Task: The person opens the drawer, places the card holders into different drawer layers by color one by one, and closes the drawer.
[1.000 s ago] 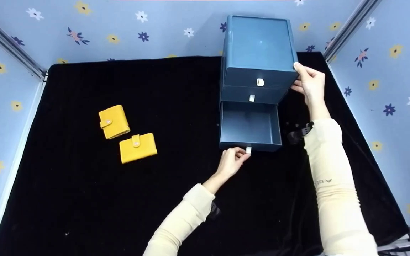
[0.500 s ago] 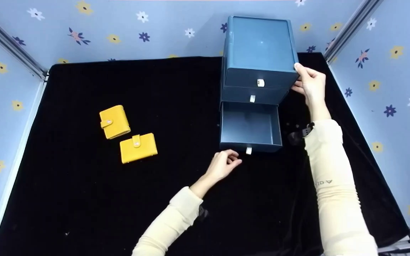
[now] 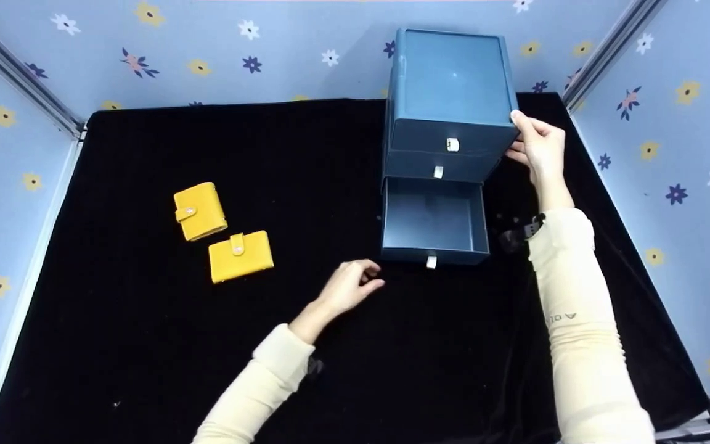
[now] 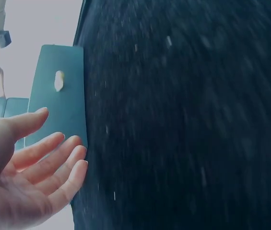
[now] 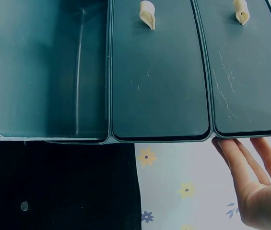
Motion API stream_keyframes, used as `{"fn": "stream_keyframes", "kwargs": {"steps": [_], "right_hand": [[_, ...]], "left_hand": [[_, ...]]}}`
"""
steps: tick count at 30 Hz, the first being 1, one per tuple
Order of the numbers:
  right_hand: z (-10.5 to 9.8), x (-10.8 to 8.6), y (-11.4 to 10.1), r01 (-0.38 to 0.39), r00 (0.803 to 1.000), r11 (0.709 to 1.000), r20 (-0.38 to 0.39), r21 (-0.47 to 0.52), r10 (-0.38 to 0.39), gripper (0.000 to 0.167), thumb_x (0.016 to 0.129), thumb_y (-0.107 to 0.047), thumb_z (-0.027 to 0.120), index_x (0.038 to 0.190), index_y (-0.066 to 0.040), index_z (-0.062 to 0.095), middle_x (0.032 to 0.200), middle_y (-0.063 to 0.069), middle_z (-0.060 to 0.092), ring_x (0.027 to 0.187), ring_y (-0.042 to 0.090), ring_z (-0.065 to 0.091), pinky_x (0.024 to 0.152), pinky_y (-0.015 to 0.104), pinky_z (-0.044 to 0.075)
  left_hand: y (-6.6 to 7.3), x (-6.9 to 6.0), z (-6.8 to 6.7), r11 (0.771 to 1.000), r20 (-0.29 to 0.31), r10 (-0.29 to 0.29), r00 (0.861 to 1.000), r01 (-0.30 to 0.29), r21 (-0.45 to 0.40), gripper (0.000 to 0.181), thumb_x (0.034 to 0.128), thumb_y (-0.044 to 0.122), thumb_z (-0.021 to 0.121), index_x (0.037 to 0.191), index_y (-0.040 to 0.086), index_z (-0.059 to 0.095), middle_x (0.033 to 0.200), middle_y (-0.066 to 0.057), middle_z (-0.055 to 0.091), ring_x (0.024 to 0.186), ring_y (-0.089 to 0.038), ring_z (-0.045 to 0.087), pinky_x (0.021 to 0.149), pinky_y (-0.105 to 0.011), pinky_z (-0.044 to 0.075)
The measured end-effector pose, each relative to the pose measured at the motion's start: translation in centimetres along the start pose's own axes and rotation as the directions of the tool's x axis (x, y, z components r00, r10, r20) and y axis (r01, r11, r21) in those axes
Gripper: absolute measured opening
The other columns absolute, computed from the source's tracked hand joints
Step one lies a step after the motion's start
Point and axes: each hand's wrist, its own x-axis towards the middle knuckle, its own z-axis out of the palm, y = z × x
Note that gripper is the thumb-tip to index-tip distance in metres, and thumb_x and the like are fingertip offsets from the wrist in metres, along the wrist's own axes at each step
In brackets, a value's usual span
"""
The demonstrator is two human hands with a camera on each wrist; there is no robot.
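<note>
Opening the drawer [image 3: 410,254] looks done: my right hand [image 3: 543,150], fingers extended, braces the cabinet [image 3: 453,74] near the table [image 3: 306,185]'s far right corner; my left hand [image 3: 347,287], loose-fingered and empty, likely must reach the 2 wallets [image 3: 204,213].

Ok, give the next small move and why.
Probably reach the left hand toward the nearer yellow rectangular snap-strap wallet: that hand holds nothing, the blue plastic bottom drawer stands open, and the right hand touches the boxy blue cabinet.

Free lane btwn yellow wallets [image 3: 241,257] & pulled-out drawer [image 3: 435,222], L grip [image 3: 344,288] at near end. Drawer reachable from above; cabinet [image 3: 453,92] covers its back. R grip [image 3: 538,145] blocks front R corner.
</note>
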Motion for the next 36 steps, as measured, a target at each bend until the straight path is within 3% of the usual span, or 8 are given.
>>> {"fn": "stream_keyframes", "kwargs": {"steps": [6, 18, 25, 36], "right_hand": [[0.1, 0.0, 0.0, -0.005, 1.0, 1.0, -0.005, -0.004, 0.005, 0.032, 0.069, -0.024, 0.076, 0.093, -0.005, 0.067, 0.067, 0.007, 0.062, 0.056, 0.018, 0.063, 0.051, 0.028, 0.051], [0.1, 0.0, -0.1, -0.014, 1.0, 1.0, -0.003, 0.01, 0.014, 0.031, 0.069, -0.023, 0.076, 0.092, -0.004, 0.067, 0.069, 0.007, 0.063, 0.058, 0.019, 0.063, 0.051, 0.029, 0.051], [0.0, 0.0, -0.1, -0.014, 1.0, 1.0, -0.001, 0.011, 0.014, 0.033, 0.069, -0.023, 0.076, 0.094, -0.004, 0.066, 0.069, 0.007, 0.063, 0.058, 0.019, 0.063, 0.051, 0.029, 0.051], [0.0, 0.0, -0.1, -0.009, 1.0, 1.0, 0.001, 0.02, 0.009, 0.035, 0.069, -0.022, 0.076, 0.097, -0.003, 0.066, 0.069, 0.008, 0.063, 0.058, 0.02, 0.063, 0.051, 0.029, 0.051]], "left_hand": [[-1.6, -1.0, -2.0, 0.998, -0.025, -0.019, 1.0, 0.02, 0.054, 0.023, 0.0808, 0.013, 0.064, 0.098, -0.002, 0.062, 0.093, -0.012, 0.063, 0.077, -0.023, 0.06, 0.07, -0.032, 0.048], [-4.4, -2.5, -5.7, 0.984, -0.089, -0.108, 0.99, 0.12, 0.135, 0.025, 0.0803, 0.013, 0.065, 0.101, -0.001, 0.062, 0.098, -0.012, 0.062, 0.081, -0.024, 0.059, 0.073, -0.034, 0.047], [-5.8, -3.4, -7.9, 0.968, -0.1, -0.152, 0.983, 0.168, 0.187, 0.036, 0.0794, 0.018, 0.066, 0.108, -0.003, 0.058, 0.106, -0.016, 0.058, 0.091, -0.027, 0.056, 0.08, -0.037, 0.044], [-8.1, -4.9, -10.9, 0.953, -0.178, -0.158, 0.971, 0.197, 0.23, 0.057, 0.0705, 0.021, 0.075, 0.114, -0.006, 0.051, 0.114, -0.023, 0.05, 0.105, -0.035, 0.047, 0.089, -0.044, 0.037]]}}
